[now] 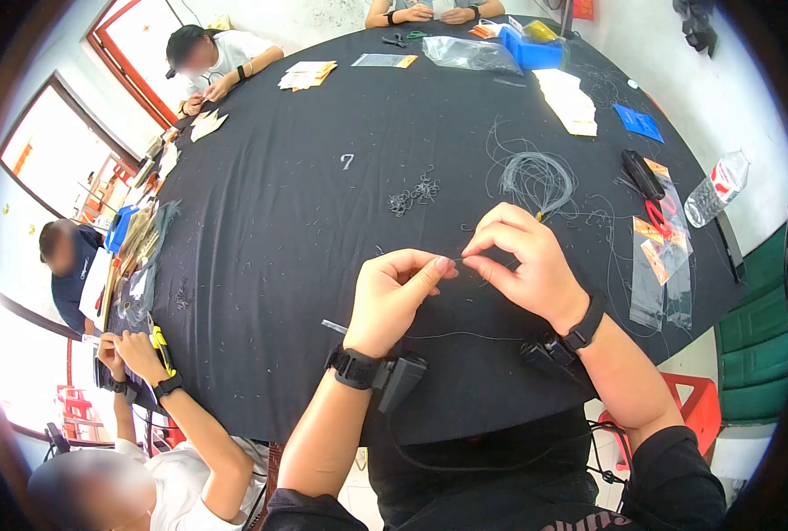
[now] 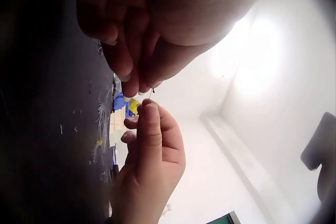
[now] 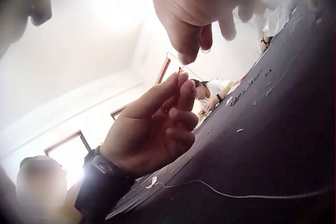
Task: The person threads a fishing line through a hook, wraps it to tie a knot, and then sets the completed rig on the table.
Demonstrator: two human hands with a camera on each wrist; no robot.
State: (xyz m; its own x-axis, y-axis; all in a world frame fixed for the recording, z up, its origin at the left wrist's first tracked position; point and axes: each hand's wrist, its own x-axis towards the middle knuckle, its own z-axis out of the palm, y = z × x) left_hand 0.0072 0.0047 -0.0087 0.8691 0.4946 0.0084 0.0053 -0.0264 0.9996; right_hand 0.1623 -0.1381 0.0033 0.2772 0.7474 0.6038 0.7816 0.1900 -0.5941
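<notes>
In the head view my left hand (image 1: 385, 296) and right hand (image 1: 529, 265) meet fingertip to fingertip above the black table. The left thumb and forefinger pinch a tiny dark piece, likely a fishing hook (image 3: 179, 69), mostly hidden by the fingers. Thin clear fishing line (image 2: 150, 94) spans the small gap to the right hand, whose thumb and forefinger pinch it. More line (image 1: 465, 334) trails below, between the wrists. Beyond the hands lies a small heap of dark fishing hooks (image 1: 413, 195). A loose coil of line (image 1: 537, 177) lies behind the right hand.
To the right are red-handled scissors (image 1: 658, 218), a black case (image 1: 643, 175), plastic packets (image 1: 649, 288) and a water bottle (image 1: 718, 188). Cards (image 1: 567, 102) and a blue box (image 1: 532, 50) stand further back. Other people sit around the table (image 1: 270, 239), one close at left.
</notes>
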